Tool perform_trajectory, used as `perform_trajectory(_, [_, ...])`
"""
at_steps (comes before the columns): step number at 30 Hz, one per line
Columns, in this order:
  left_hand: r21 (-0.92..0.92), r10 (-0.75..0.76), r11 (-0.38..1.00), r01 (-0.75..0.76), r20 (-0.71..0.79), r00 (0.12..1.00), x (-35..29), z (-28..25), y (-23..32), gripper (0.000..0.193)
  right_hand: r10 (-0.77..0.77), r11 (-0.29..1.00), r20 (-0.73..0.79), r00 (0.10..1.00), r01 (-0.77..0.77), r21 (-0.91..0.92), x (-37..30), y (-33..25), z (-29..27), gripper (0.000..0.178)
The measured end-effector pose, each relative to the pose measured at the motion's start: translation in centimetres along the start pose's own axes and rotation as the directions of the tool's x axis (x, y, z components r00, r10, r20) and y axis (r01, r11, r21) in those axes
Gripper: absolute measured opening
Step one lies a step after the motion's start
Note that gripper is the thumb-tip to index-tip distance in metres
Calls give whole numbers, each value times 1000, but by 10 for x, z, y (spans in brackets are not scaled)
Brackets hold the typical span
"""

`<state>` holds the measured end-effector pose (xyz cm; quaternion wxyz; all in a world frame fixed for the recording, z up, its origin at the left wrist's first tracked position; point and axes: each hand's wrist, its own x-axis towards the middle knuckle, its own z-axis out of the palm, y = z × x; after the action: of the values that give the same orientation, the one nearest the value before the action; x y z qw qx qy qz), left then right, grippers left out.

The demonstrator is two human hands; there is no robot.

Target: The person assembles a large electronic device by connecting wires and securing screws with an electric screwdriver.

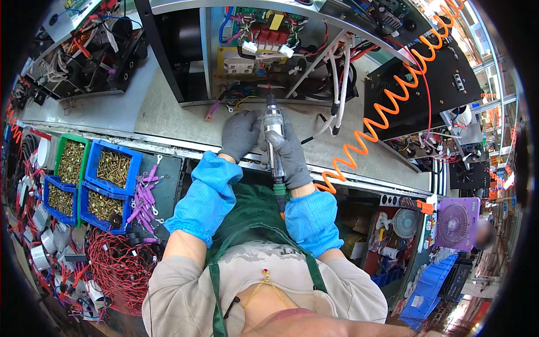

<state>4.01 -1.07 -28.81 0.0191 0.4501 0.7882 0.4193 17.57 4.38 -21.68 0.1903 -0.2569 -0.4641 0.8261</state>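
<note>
My right hand (291, 154), in a grey glove, is wrapped round a silver air screwdriver (273, 122) with a green fitting at its near end. The tool's dark tip points away from me into the open front of a metal-framed electrical unit (193, 104). Beside the tool, my left hand (241, 135), also gloved, has its fingers curled near the unit's lower edge; what they hold, if anything, is hidden. Close to that hand lie a purple-sleeved cable lug (212, 110) and a yellow wire (245, 101). Inside the unit are a green circuit board (252, 21) and white connectors (286, 50).
An orange coiled air hose (365, 135) crosses on the right, before a black unit (415, 90). Blue bins (135, 168) and a green bin (87, 147) hold screws at left, near purple cable lugs (145, 199) and red wires (120, 269). White cables (341, 95) hang from the frame.
</note>
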Motion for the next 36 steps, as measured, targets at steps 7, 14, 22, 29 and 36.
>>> perform_trajectory(7, [-21,8,1000,-8,-9,1000,1,-1,2,23,-37,999,74,997,37,4,-19,-1,-7,61])
perform_trajectory(14, [-406,-273,888,215,-88,958,47,9,32,31,149,935,-88,985,-169,-312,-55,14,-76,77])
perform_trajectory(22, [-937,-705,-204,282,341,622,123,43,67,28,233,834,-144,962,-274,-479,-48,0,-70,74])
perform_trajectory(29, [-928,-526,310,206,13,851,121,61,51,24,223,838,-90,971,-238,-491,-48,-6,-75,74])
perform_trajectory(36, [-883,-587,-266,387,466,662,130,54,41,29,235,843,-50,971,-230,-486,-48,-6,-80,72])
